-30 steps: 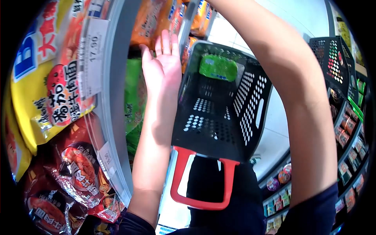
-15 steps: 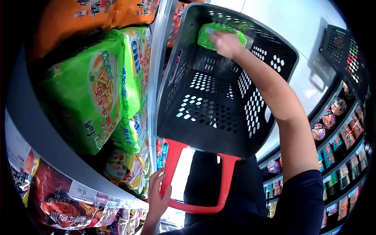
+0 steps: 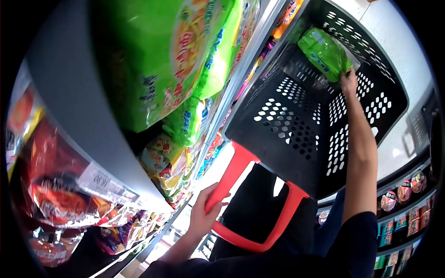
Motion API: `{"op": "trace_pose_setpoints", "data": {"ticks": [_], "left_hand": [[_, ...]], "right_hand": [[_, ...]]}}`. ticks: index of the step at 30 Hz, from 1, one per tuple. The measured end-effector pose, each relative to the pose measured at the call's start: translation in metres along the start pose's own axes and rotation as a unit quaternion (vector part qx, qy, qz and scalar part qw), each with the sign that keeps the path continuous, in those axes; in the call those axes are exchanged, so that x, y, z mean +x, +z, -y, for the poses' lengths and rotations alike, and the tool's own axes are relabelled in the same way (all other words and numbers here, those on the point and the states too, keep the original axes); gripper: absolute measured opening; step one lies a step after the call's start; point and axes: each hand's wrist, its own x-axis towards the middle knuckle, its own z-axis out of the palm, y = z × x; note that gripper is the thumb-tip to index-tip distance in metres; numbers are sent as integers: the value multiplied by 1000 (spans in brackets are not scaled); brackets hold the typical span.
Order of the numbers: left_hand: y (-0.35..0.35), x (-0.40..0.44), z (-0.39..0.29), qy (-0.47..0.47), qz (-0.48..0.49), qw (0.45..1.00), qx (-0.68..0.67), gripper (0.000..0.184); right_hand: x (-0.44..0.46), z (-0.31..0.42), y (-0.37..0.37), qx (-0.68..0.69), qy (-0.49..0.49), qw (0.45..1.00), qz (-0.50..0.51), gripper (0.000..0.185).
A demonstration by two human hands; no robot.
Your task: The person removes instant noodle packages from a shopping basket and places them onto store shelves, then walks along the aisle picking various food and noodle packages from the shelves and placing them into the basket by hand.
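A black shopping basket [image 3: 289,160] with punched holes fills the middle and right of the view. Around the left arm of its red handle [image 3: 278,229] my left hand [image 3: 207,208] is closed. Deep inside the far end of the basket lies a green pack of instant noodles [image 3: 320,51], tilted against the walls. My right hand [image 3: 349,82] reaches in and grips the pack's lower right corner; some of the fingers are hidden behind it.
To the left, a shelf holds large green noodle packs [image 3: 153,55], with red packs [image 3: 55,176] and a price tag [image 3: 99,180] below. The metal shelf edge [image 3: 232,88] runs close beside the basket. More shelves with cup noodles [image 3: 403,190] stand at right.
The basket now sits further right in view and is turned. My left hand has closed around the handle. My right hand has shifted from the pack's top to its lower corner.
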Motion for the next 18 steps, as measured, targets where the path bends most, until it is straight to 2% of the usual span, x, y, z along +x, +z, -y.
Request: {"op": "trace_pose_setpoints", "data": {"ticks": [1, 2, 4, 6, 8, 10, 12, 15, 16, 17, 18], "left_hand": [[-3, 0, -1, -17, 9, 1000, 13, 49], [-11, -1, -1, 4, 8, 991, 130, 49], [-21, 7, 13, 64, 33, 995, 68, 45], [-26, 22, 10, 80, 29, 993, 87, 37], [-29, 48, 20, 97, 42, 994, 22, 38], [-28, 76, 25, 105, 62, 991, -62, 41], [-17, 102, 31, 171, 85, 960, -203, 44], [-10, 133, 31, 330, 72, 927, -161, 57], [-11, 129, 20, 302, 105, 921, -224, 66], [-11, 141, 22, 321, 158, 900, -250, 69], [-9, 134, 21, 320, 162, 898, -254, 72]], "right_hand": [[-17, 10, 3, -41, -18, 998, -35, 29], [-35, 27, 0, -84, -36, 993, -70, 26], [-81, 74, -19, -61, -77, 993, -70, 23], [-135, 126, -56, -53, -112, 990, -72, 22], [-196, 178, -107, 7, -150, 987, -59, 14], [-253, 209, -165, 67, -114, 991, -9, 11], [-305, 246, -231, 196, -104, 975, 30, 12], [-350, 287, -290, 362, -155, 918, 44, 19], [-356, 303, -301, 420, -157, 891, 71, 21], [-359, 324, -305, 433, -133, 887, 91, 22], [-353, 328, -303, 412, -122, 899, 84, 24]]}}
